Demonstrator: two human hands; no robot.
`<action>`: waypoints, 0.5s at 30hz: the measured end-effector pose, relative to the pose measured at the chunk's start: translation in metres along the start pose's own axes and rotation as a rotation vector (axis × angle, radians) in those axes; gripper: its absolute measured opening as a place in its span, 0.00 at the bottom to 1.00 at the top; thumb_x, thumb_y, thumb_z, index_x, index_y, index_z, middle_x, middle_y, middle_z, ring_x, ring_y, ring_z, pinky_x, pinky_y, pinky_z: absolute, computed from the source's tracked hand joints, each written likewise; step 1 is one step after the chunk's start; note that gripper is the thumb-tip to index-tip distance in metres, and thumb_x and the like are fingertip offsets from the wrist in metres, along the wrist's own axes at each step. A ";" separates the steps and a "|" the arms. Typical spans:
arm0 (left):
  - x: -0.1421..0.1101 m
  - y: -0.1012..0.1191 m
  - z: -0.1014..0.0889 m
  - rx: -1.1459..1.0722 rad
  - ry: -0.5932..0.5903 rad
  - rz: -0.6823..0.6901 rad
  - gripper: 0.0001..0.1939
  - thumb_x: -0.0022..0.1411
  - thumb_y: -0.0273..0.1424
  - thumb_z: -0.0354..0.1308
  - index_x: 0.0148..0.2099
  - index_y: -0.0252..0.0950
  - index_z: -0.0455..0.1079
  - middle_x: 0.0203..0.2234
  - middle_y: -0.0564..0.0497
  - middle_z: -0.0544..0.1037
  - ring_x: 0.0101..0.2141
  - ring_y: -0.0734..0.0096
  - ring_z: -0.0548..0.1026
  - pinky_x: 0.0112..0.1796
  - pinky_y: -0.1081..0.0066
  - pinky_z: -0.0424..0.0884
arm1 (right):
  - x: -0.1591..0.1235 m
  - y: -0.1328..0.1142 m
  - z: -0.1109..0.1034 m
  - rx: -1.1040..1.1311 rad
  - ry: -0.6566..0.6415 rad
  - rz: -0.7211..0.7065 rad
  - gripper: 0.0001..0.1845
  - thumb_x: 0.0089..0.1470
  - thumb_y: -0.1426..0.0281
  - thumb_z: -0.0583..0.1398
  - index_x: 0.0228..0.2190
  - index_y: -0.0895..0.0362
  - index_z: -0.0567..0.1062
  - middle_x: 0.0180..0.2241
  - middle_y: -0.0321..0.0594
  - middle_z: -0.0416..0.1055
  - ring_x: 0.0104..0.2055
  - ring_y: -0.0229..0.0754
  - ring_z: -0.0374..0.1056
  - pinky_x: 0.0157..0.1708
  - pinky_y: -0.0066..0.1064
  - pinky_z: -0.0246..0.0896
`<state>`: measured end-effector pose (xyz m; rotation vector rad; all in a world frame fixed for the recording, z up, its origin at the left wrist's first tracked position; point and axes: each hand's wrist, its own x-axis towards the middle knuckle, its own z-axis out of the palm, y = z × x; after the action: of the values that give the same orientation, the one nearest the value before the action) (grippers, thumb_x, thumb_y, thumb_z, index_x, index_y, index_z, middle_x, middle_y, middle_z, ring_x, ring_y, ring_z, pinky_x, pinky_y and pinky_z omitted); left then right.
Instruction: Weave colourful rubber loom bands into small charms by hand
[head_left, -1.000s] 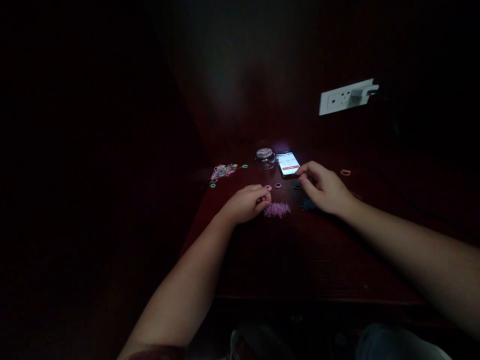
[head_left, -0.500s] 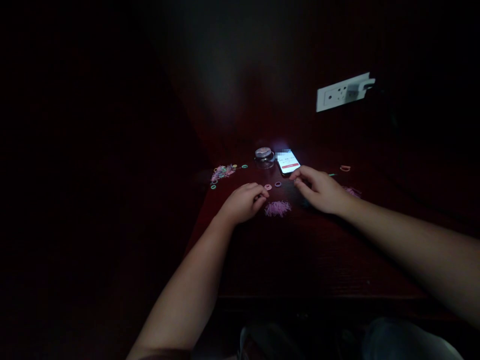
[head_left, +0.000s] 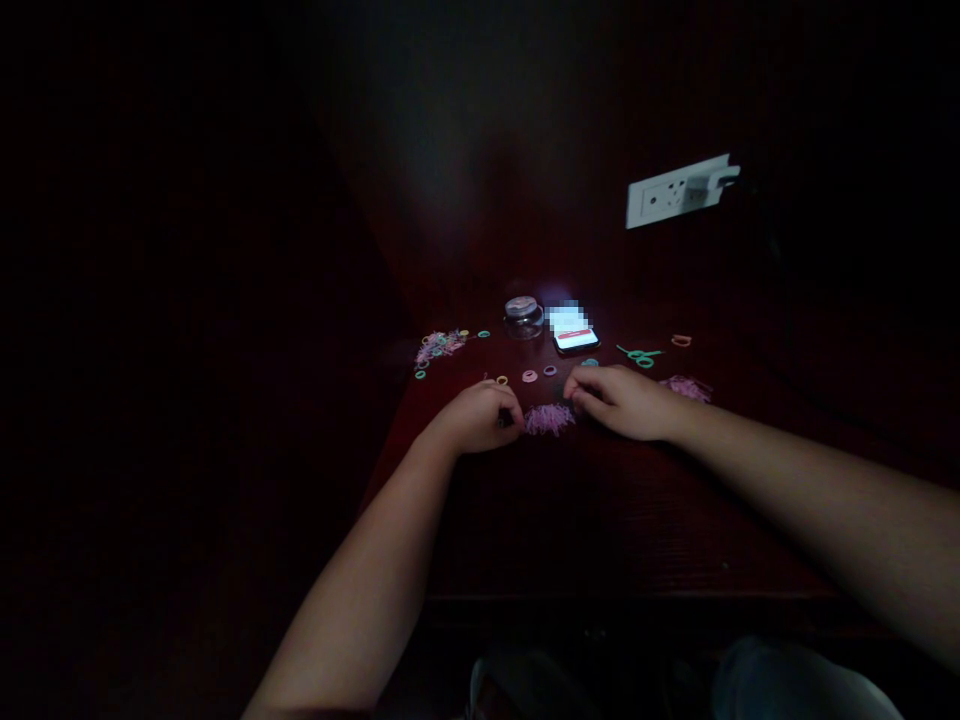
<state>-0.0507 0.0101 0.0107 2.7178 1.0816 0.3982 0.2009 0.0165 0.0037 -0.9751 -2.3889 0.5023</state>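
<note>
A pile of small pinkish-purple elastic bands (head_left: 549, 419) lies on the dark red table between my hands. My left hand (head_left: 480, 415) rests at the pile's left side, thumb and forefinger closed together at its edge. On the other side, my right hand (head_left: 619, 400) has its fingers curled in and the thumb close to the forefinger, just above the pile's right end. Whatever either pinch may hold is too small and dim to make out. Behind the hands lie a pink band (head_left: 529, 376), a purple band (head_left: 550, 370), a yellow band (head_left: 502, 380) and a blue band (head_left: 590, 363).
A lit phone (head_left: 574, 328) lies beyond my hands, beside a round clear jar (head_left: 523, 316). Mixed bands (head_left: 441, 347) are heaped at left. Green scissors-like pieces (head_left: 641, 357), an orange band (head_left: 681, 340) and another purple pile (head_left: 688, 388) lie at right. A wall socket (head_left: 679, 192) holds a plug.
My right hand has drawn back from the phone toward the purple pile, uncovering the blue band and green pieces. My left hand has shifted slightly down, its fingertips now at the pile.
</note>
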 end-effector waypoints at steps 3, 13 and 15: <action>0.001 -0.001 0.001 -0.004 0.017 0.010 0.03 0.54 0.28 0.60 0.32 0.38 0.75 0.31 0.53 0.78 0.34 0.70 0.74 0.51 0.63 0.64 | 0.000 0.000 0.001 0.014 -0.018 -0.002 0.07 0.56 0.71 0.53 0.33 0.54 0.71 0.30 0.38 0.73 0.30 0.40 0.67 0.32 0.31 0.59; 0.000 -0.002 0.002 -0.128 0.110 0.014 0.05 0.59 0.28 0.58 0.33 0.38 0.75 0.33 0.52 0.80 0.36 0.71 0.75 0.48 0.66 0.67 | 0.000 0.001 0.001 0.064 0.011 -0.025 0.08 0.56 0.72 0.53 0.34 0.54 0.72 0.31 0.38 0.74 0.32 0.42 0.69 0.35 0.33 0.61; -0.003 -0.011 0.002 -0.126 0.181 -0.045 0.05 0.59 0.28 0.58 0.32 0.38 0.75 0.33 0.52 0.80 0.37 0.71 0.76 0.49 0.65 0.66 | -0.001 0.002 0.001 0.041 0.024 -0.017 0.08 0.57 0.71 0.52 0.34 0.53 0.71 0.31 0.38 0.74 0.32 0.43 0.69 0.35 0.34 0.62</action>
<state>-0.0595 0.0156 0.0054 2.5823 1.1187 0.6915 0.2018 0.0170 0.0019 -0.9375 -2.3540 0.5281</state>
